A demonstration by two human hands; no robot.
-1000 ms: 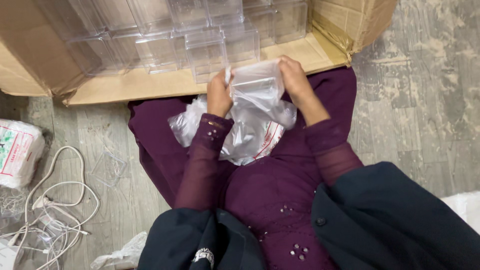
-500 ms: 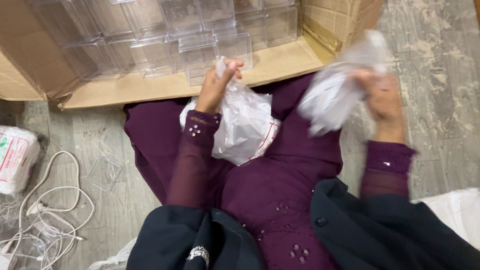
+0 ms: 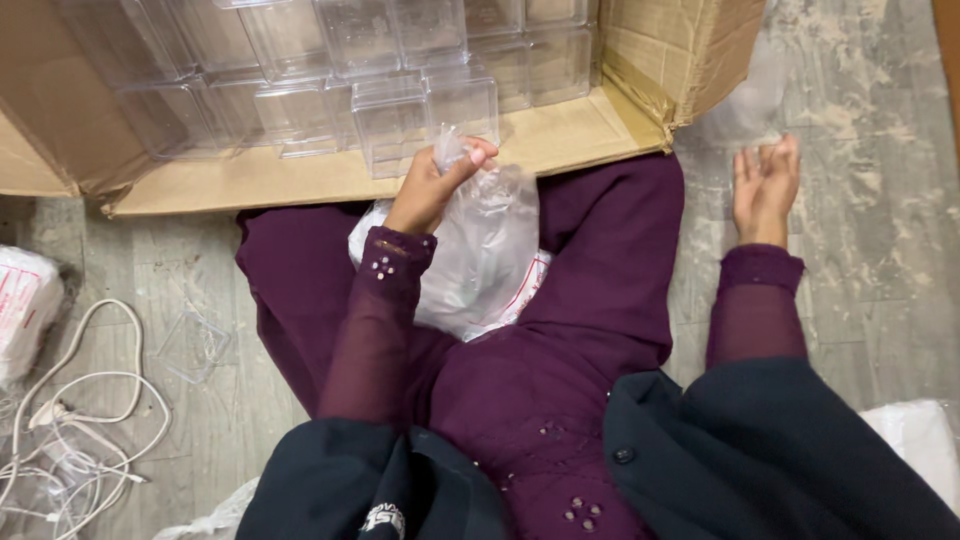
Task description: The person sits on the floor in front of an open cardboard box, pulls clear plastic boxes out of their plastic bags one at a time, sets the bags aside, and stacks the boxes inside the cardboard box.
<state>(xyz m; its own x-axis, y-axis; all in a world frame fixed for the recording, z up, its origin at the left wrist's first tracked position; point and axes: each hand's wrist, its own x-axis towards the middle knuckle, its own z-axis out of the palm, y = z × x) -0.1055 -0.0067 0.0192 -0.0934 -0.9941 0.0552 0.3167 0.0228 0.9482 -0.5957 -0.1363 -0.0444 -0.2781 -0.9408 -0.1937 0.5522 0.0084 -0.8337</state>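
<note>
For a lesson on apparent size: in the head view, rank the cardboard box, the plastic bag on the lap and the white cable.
1. cardboard box
2. plastic bag, pinched by the left hand
3. white cable, thinnest, though its loops spread wide

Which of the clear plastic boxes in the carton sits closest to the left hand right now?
The clear box at the front edge of the stack, just above the left hand pinching the plastic bag. It stands nearest the carton's open flap; the others lie farther back or left.

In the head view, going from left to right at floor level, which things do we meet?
White packet → white cables → left hand pinching a clear plastic bag → empty right hand.
</note>
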